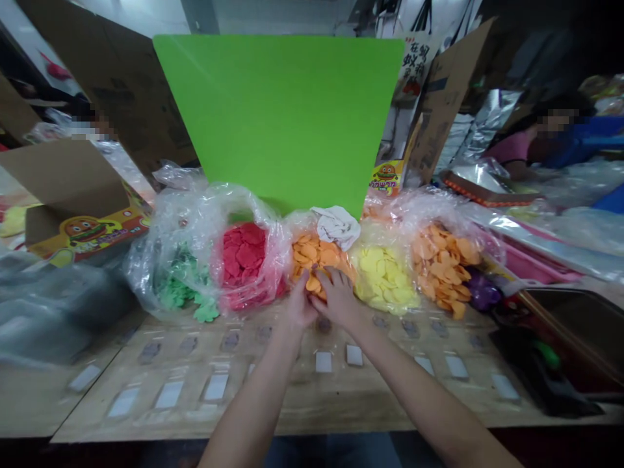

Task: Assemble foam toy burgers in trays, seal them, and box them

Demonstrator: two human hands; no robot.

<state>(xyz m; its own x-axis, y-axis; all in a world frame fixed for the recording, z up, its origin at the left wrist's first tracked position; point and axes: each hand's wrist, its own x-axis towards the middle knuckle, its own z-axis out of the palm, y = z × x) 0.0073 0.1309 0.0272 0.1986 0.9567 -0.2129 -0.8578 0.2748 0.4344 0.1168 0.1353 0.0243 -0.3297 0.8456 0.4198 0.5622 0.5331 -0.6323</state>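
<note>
Both my hands reach into the middle plastic bag of orange flat pieces point(312, 253). My left hand point(298, 304) has its fingers curled around some orange pieces at the bag's front edge. My right hand point(337, 298) lies beside it, fingers bent over the same pile, touching the pieces. A crumpled white cloth point(337, 225) rests on top of that bag. Left of it sit a bag of red pieces point(244, 257) and a bag of green pieces point(181, 286). To the right are yellow pieces point(385, 276) and paler orange pieces point(446, 263).
A tan board point(312, 396) with rows of small rectangular slots lies under my arms. A green panel point(287, 110) stands behind the bags. A burger-print cardboard box point(82, 214) is at left. Dark trays point(560, 351) sit at right. Another person point(526, 146) works at far right.
</note>
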